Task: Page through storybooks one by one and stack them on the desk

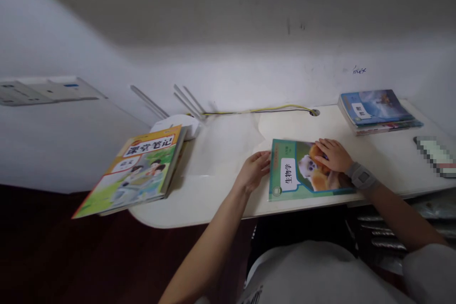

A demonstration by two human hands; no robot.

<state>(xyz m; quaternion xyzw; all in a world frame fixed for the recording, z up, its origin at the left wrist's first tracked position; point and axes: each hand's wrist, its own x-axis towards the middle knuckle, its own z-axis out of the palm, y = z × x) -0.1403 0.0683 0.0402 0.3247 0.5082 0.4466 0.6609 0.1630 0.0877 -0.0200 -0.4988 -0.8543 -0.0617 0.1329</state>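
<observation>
The green biology book (302, 173) lies flat on the white surface (221, 152). The right hand (329, 156) rests open on top of its cover, with the fingers a little spread and not pinching. The left hand (252, 171) is open too, with its fingertips right at the book's left edge. A watch (363, 176) sits on the right wrist. A big notebook (130, 171) lies at the left end, and a stack of books (374, 111) lies at the back right.
</observation>
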